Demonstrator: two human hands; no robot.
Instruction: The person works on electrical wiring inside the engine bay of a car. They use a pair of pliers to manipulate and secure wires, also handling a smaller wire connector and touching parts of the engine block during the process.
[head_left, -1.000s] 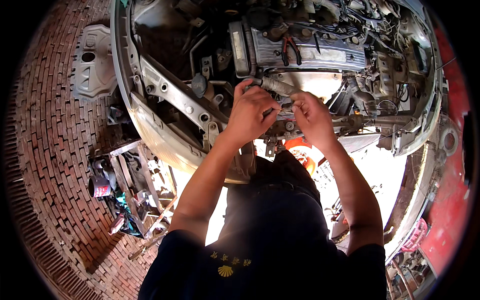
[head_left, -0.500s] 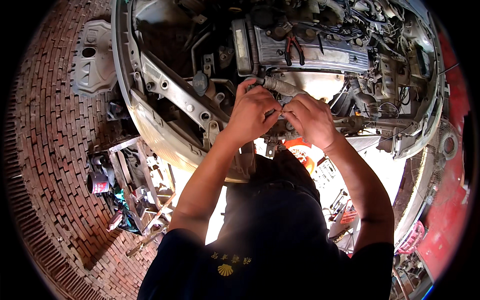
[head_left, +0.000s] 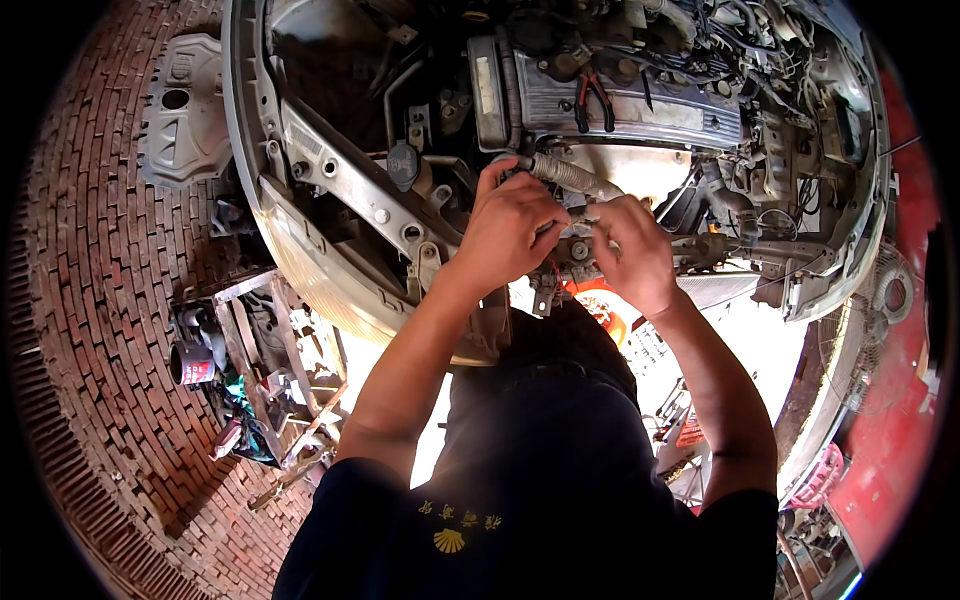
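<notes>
In the head view my left hand [head_left: 513, 225] is closed at the end of a grey corrugated hose [head_left: 568, 172], its index finger up by a dark fitting, its thumb pinched on something small. My right hand [head_left: 632, 250] has curled fingers just right of the left thumb, at a small part too tiny to name. Both hands are over the front of an open engine bay. Red-handled pliers [head_left: 595, 100] lie on the ribbed engine cover [head_left: 655, 118]. A dark round cap [head_left: 404, 166] sits left of my hands.
A metal plate [head_left: 183, 120] is at the left on brick paving [head_left: 105, 290]. A wooden frame [head_left: 245, 360] with clutter stands lower left. An orange container [head_left: 600, 305] is below the car's front. A fan [head_left: 880, 320] and a red surface [head_left: 895, 450] are at the right.
My right hand moved in to meet the left fingertips half a second ago, then drew back slightly to the right. My left hand stays at the hose end.
</notes>
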